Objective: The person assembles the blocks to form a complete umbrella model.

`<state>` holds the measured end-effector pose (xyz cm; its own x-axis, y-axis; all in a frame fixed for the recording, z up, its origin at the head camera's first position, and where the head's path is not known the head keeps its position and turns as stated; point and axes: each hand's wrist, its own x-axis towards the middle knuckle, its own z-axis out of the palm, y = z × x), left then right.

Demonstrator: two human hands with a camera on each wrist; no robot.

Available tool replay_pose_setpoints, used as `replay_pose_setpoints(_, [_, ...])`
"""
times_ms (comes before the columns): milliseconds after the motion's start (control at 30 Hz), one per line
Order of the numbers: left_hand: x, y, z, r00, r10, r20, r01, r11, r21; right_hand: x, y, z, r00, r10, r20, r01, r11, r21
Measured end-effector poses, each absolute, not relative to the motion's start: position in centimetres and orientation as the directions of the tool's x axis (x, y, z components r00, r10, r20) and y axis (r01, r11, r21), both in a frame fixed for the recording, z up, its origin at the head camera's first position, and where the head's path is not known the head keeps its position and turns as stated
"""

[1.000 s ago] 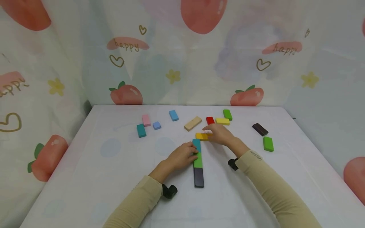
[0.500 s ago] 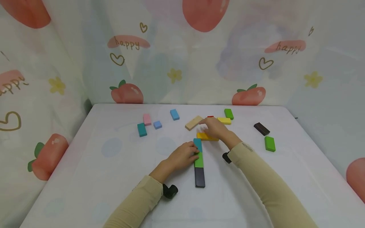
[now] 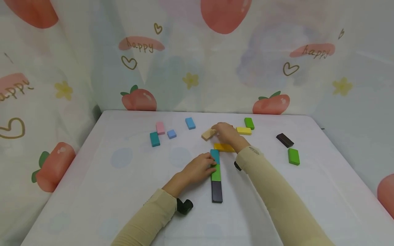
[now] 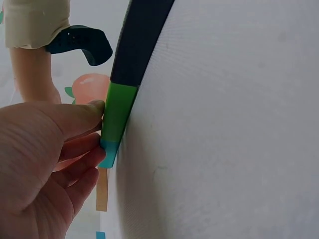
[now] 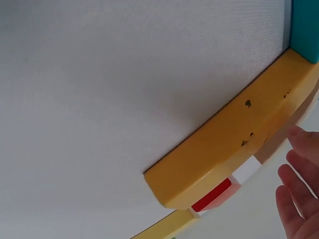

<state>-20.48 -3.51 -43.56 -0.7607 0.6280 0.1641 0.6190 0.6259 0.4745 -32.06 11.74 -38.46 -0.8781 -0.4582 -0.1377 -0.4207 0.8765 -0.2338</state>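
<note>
A row of flat blocks runs along the middle of the table: a dark one (image 3: 217, 192), a green one (image 3: 217, 174) and a teal one (image 3: 215, 155). My left hand (image 3: 198, 168) touches the row's left side, thumb at the green block (image 4: 118, 107), fingertips at the teal block (image 4: 108, 155). Across the row's far end lies an orange-yellow block (image 3: 223, 147). Beyond it my right hand (image 3: 227, 133) reaches over the right end of a plain wooden block (image 3: 207, 135). In the right wrist view that hand's (image 5: 303, 184) fingers are spread apart; a firm grip does not show.
A mostly hidden red block (image 5: 212, 195), a yellow block (image 3: 244, 131) and a green block (image 3: 249, 123) lie beyond the right hand. Farther right are a dark brown block (image 3: 285, 140) and a green block (image 3: 293, 156). Several blue, pink and teal blocks (image 3: 155, 139) lie back left.
My right hand has moved away from the orange-yellow block, leftward and farther back, to the wooden block. The left hand has stayed at the row.
</note>
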Motion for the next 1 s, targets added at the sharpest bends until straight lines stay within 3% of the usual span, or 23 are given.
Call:
replay_pose_setpoints(433, [-20.6, -3.6, -43.6, -0.748, 0.642, 0.169, 0.632, 0.610, 0.479, -33.5, 10.4, -39.7, -0.874, -0.430, -0.225, -0.396, 0.900, -0.184])
replay_pose_setpoints(800, [-20.5, -3.6, -43.4, -0.749, 0.642, 0.167, 0.632, 0.614, 0.473, -33.2, 10.3, -39.7, -0.859, -0.488, -0.156, -0.466, 0.871, -0.158])
replay_pose_setpoints(1000, [-20.5, -3.6, -43.4, -0.752, 0.639, 0.161, 0.628, 0.622, 0.468, -32.5, 9.4, -39.3, -0.803, -0.583, -0.126, -0.560, 0.810, -0.174])
